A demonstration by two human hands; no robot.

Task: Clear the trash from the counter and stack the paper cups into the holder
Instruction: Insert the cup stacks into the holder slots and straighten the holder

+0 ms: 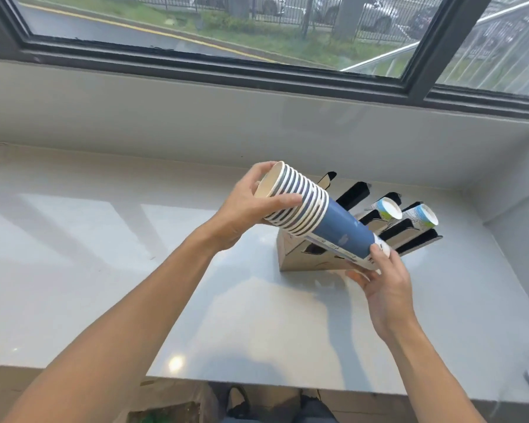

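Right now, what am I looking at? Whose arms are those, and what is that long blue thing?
The picture comes from a camera worn on a person's head, looking down, so those arms are the person's own. The long blue thing is a stack of paper cups, one pushed inside another, held on its side. The left hand grips the open end, and the right hand supports the bottom end. Behind it, on the grey counter, stands a cup holder with black slots. Two smaller cups already lie in it. Above is a window.
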